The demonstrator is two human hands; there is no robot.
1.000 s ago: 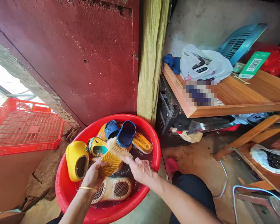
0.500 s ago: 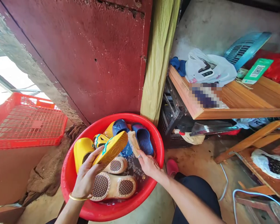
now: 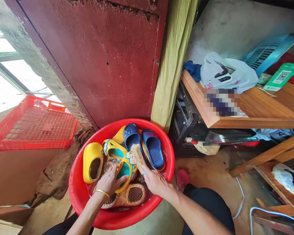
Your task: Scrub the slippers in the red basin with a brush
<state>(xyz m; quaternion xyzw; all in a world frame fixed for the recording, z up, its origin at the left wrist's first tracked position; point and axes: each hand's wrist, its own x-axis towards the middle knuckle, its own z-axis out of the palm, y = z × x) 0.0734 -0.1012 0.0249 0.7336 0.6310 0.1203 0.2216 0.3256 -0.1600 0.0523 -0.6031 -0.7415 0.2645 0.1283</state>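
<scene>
Basin (image 3: 121, 223) of footwear on the floor (image 3: 210, 178), before one red door (image 3: 100, 68).
Left of the basin stands one red crate (image 3: 46, 144); right of it, one wooden bench (image 3: 264, 104). Inside the basin: two blue slides (image 3: 154, 148) at the far side, two yellow-and-teal clogs (image 3: 115, 152), one plain yellow shoe (image 3: 88, 163) by the left wall. Left hand (image 3: 110, 179) has its grip clamped on the nearer clog (image 3: 129, 167), mid-basin; right hand (image 3: 154, 180), its grip round one brush (image 3: 138, 156) over the basin.

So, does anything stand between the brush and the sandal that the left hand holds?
Nothing visible does: the scrubbing brush in the right hand is close beside the yellow-and-teal sandal in the left hand. Whether they touch, I cannot tell.
</scene>
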